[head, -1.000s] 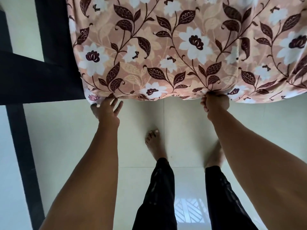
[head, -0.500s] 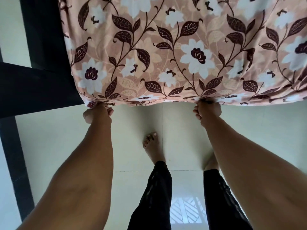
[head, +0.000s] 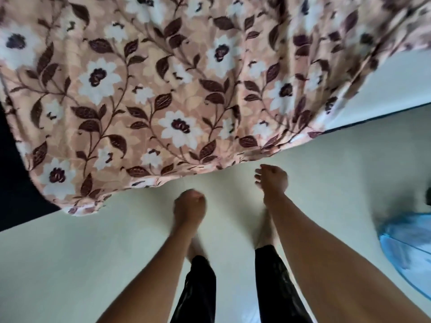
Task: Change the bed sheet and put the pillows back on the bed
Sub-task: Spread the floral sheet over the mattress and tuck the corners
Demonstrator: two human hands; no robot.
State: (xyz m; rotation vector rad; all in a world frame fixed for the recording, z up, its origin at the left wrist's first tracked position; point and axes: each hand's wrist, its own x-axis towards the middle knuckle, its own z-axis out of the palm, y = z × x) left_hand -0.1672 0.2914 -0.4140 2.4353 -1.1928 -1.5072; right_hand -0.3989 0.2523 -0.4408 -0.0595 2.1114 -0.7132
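while the head view looked down past the bed's edge, the sheet [head: 163, 101] hung over that edge in a wide drape. its hem was loose above the floor [head: 93, 252], and one corner drooped lowest at the left, beside the dark frame [head: 14, 183]. the picture was blurred. the left hand [head: 190, 203] was balled into a fist just below the hem, apart from the cloth and holding nothing. the right hand [head: 271, 179] was near the hem too, not touching it, its fingers loosely curled and empty. two bare feet stood on the floor under the arms, close to the drape. a blue thing [head: 405, 243] lay on the floor at the right, too smeared to name. no pillows showed.

by the look of it, the sheet was spread but not yet tucked along this edge. with neither hand on it, the hanging weight could drag the cloth toward this side and leave the far side short. a foot set on the low hem would tug it further. the folds gathered at the right would stay as creases if tucked as they lay. a step to the right could also catch the blue thing.
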